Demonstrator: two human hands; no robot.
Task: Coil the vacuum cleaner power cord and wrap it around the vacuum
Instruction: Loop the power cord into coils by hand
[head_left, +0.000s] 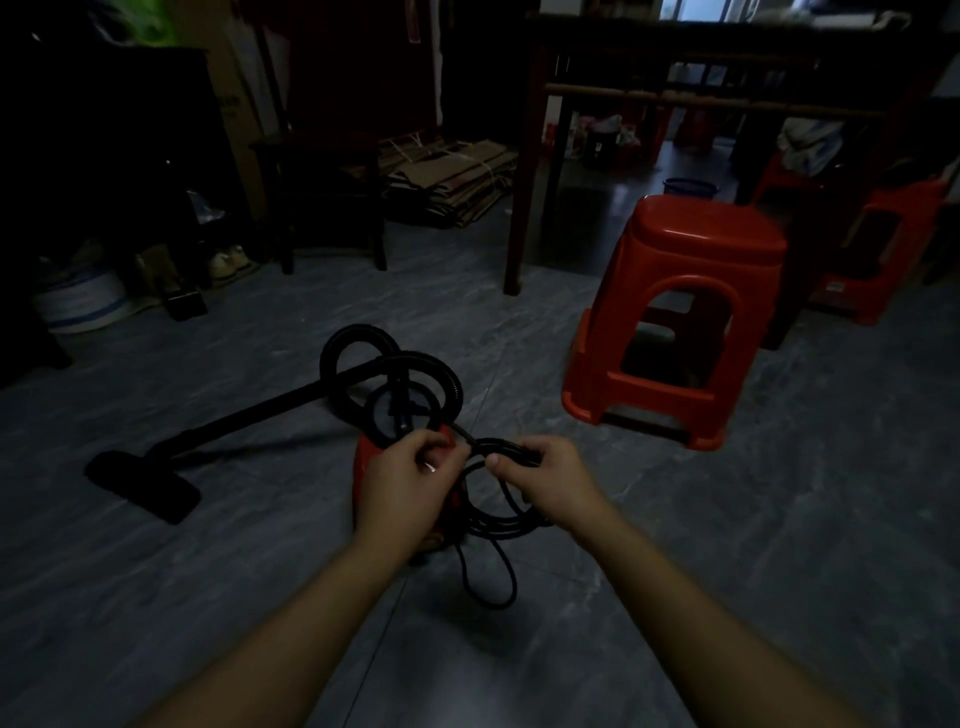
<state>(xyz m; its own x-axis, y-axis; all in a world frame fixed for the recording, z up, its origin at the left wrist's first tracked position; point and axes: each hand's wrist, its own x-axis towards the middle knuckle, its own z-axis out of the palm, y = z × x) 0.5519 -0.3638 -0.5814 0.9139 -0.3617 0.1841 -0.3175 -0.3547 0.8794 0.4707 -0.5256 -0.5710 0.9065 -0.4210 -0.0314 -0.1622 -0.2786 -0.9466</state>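
Note:
A small red vacuum cleaner stands on the grey floor, mostly hidden behind my hands. Its black ribbed hose loops above it, and the wand runs left to the floor head. The black power cord hangs in several loops. My right hand grips the top of the loops. My left hand pinches the cord's end, where a bit of metal glints, just left of the bundle. One loop dangles down to the floor.
A red plastic stool stands close on the right, with another red stool behind it. A dark wooden table and a dark chair stand farther back. Flattened cardboard lies on the floor.

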